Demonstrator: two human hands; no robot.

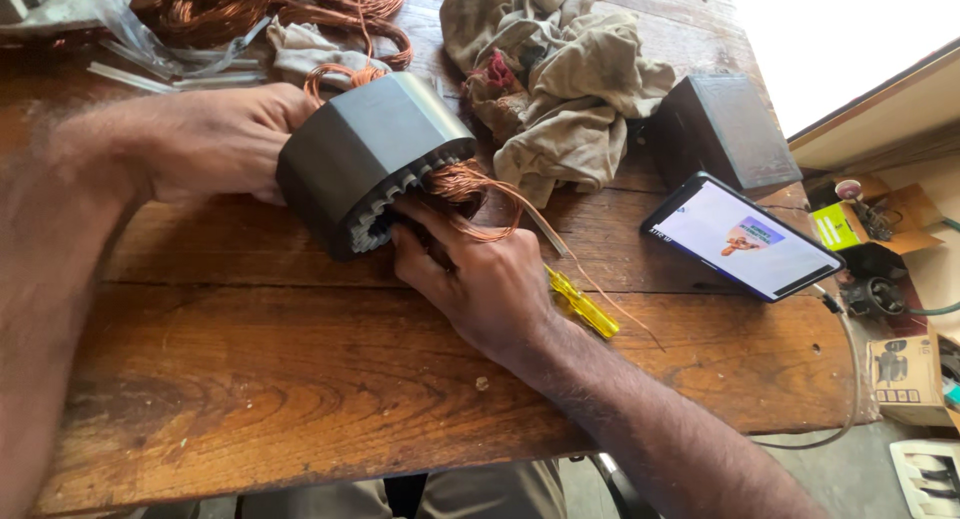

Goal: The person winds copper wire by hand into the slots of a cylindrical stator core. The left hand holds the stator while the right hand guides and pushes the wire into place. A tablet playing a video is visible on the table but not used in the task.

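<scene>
Left hand (215, 144) steadying stator core (365, 159), right hand (480, 279) fingers inside its copper-wound bore

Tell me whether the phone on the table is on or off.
On. The phone lies face up at the wooden table's right edge, its screen lit white with a small coloured picture showing.

both hands (215, 144) (480, 279) on a stator core (365, 159), wooden table (250, 379)

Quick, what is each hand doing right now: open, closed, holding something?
Left hand: closed around the dark metal stator.
Right hand: fingers in the stator's open end at the copper wire; grip cannot be told.
</scene>
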